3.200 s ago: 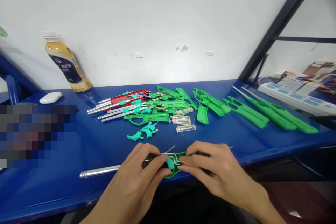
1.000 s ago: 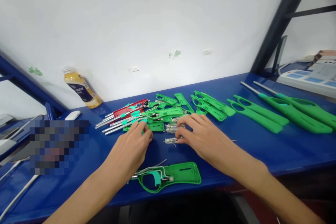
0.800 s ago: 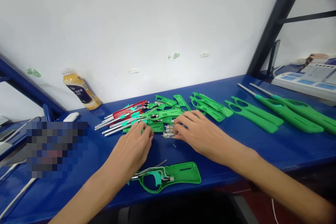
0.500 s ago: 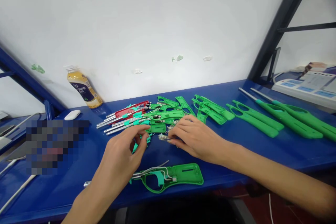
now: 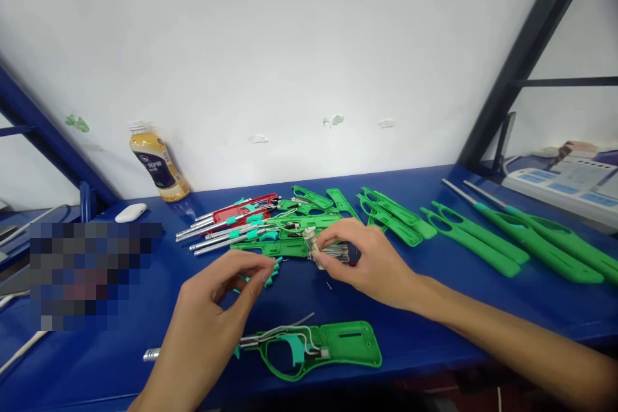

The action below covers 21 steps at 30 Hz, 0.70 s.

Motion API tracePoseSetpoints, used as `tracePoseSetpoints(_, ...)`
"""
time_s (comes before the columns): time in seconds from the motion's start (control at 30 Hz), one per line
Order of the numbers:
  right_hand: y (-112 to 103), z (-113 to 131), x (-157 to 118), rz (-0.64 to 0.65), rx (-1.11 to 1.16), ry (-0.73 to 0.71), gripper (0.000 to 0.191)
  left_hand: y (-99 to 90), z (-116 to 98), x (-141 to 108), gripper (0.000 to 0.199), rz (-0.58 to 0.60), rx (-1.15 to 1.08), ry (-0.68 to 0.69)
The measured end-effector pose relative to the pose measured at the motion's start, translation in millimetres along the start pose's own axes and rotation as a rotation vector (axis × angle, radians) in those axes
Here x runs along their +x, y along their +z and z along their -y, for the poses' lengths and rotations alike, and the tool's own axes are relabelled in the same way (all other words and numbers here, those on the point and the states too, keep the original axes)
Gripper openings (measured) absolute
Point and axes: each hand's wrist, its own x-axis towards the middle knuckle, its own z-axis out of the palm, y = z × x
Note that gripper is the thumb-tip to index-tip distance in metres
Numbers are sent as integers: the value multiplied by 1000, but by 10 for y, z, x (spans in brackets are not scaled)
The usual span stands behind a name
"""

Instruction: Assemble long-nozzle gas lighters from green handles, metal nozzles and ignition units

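My right hand [image 5: 364,257] grips a small clear lighter fuel tank [image 5: 313,248] between thumb and fingers, its valve end tilted up to the left. More clear tanks [image 5: 338,252] lie behind these fingers, partly hidden. My left hand [image 5: 226,302] is closed in a pinch beside small teal parts [image 5: 273,277]; whatever is in its fingertips is too small to make out. In front, an opened green lighter half-shell [image 5: 355,344] lies with a teal trigger [image 5: 294,347], white wires and a metal tube [image 5: 152,355], partly covered by my left wrist.
Behind my hands are opened red lighter shells [image 5: 232,212] and a pile of green shells [image 5: 309,196]. Closed green lighters [image 5: 531,228] lie to the right. A yellow bottle [image 5: 161,167], a white earbud case [image 5: 131,212] and a blurred-out dark object [image 5: 96,270] are at left.
My right hand has lifted the clear fuel tank from the group and tilted it upright. My left hand has shifted slightly, its pinch still closed. The view has tipped a little.
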Motion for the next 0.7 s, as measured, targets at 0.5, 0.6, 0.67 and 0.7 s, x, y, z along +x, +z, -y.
tracePoseSetpoints(0.5,-71,390,-635,-71,-207,-42,9,75,-334,-72,21,122,-288,-325)
tracePoseSetpoints(0.6,-83,395,-649,-42,-179,-66,15,104,-387,-112,25,157,-300,-428)
tracePoseSetpoints(0.67,-104,402,-653,-50,-160,-76,18,127,-413,-139,25,182,-316,-449)
tracePoseSetpoints(0.7,-112,406,-655,-59,-155,-79,18,140,-420,-151,24,195,-325,-450)
